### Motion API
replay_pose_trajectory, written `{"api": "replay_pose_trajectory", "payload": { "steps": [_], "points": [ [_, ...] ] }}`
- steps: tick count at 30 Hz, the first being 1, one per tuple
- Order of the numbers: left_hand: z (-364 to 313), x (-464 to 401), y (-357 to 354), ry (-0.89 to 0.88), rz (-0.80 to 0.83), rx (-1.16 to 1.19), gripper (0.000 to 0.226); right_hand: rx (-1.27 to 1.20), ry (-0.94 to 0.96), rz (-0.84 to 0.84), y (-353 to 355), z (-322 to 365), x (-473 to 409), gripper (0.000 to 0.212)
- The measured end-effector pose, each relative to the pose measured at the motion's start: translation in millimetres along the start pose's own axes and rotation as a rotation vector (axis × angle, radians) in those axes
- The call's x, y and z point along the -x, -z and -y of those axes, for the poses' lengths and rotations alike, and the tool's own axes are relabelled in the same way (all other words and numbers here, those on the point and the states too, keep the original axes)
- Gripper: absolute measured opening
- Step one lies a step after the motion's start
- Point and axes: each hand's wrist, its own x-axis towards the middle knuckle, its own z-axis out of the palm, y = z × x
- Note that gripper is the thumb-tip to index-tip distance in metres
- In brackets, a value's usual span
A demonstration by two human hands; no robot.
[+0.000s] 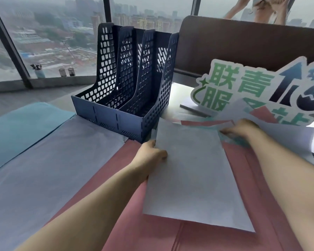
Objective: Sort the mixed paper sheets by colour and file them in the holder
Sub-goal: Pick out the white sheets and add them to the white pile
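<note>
the left hand (150,151) pinches a pale sheet's (192,178) edge over the pink pile (243,205), likely for sorting. the right hand (241,128) grips a lifted sheet (283,134) from the mixed heap. the holder (127,98) stands unfilled.

- We see two bare forearms that enter from the bottom edge, one on each side.
- Our left hand (150,151) has no glove, no ring that we can make out, and no watch or band at the wrist.
- Our right hand (240,129) is likewise bare, with nothing worn at the wrist.
- Neither arm shows a sleeve: whatever we wear ends outside the picture.
- Both forearms look smooth and slim, and widen toward the lower corners, where the wide lens stretches them.
- We cannot make out the nails, which are too blurred.
- We see no marks, plasters or jewellery on either arm.
</note>
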Motion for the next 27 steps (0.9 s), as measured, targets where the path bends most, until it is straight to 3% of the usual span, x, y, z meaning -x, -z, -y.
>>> {"api": "replay_pose_trajectory", "payload": {
  "steps": [4,8,15,19,27],
  "points": [
    [3,-2,0,-0.006,0.001,0.005,0.032,-0.029,-0.035,0.019,2,0,-10,0.079],
    [3,-2,0,-0.009,0.005,0.021,0.031,-0.028,-0.07,-0.013,-2,-8,-19,0.089],
    [2,-1,-1,-0.001,0.005,0.031,0.031,-0.022,-0.005,-0.054,-3,-13,-17,0.039],
    [-1,0,-1,-0.002,0.017,0.046,0.035,0.002,0.025,-0.082,-6,-14,-18,0.025],
    [-3,2,-2,0.007,-0.005,0.058,0.028,0.015,0.067,-0.06,-5,-12,-22,0.033]
  ]
}}
